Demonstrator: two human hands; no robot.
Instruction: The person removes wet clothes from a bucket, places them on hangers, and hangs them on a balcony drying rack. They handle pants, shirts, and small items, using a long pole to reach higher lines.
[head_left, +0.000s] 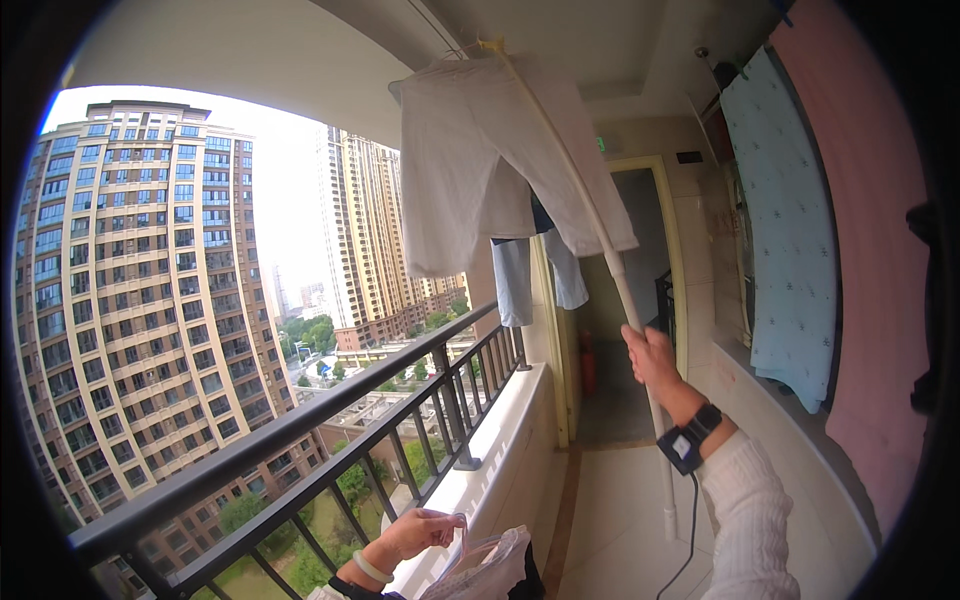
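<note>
My right hand (651, 358) grips a long pale clothes pole (628, 300) at about its middle. The pole slants upward, and its yellow hooked tip (491, 46) is up by the hanging line under the ceiling. Light grey trousers (465, 150) hang there, partly behind the pole. Low by the railing, my left hand (424, 527) pinches the pink hook of a hanger (463, 529) between thumb and fingers. From that hanger droops a pale pink garment (495, 570), cut off by the lower edge of the view, with something black beside it.
A dark metal railing (330, 409) on a white ledge (499, 442) runs along the left, high above the ground. Light blue trousers (513, 281) hang farther back. Blue cloth (784, 225) and pink cloth (862, 225) hang at right. Beyond lies a doorway (634, 225) with a red fire extinguisher (587, 364).
</note>
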